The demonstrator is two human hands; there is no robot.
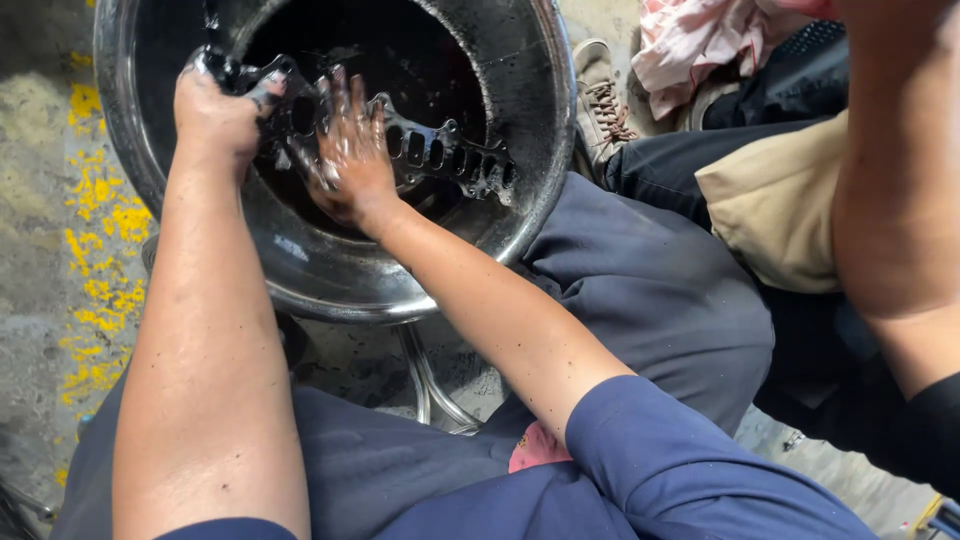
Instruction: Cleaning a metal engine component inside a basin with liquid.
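basin (330, 285) top cut off, co-worker's arm (895, 200) cropped

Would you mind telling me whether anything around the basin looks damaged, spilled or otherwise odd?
Nothing looks broken or spilled. The metal basin is blackened with oily grime, and the left hand and right hand are smeared with it as they hold a flat perforated gasket over the basin. Worn yellow paint flakes on the floor.
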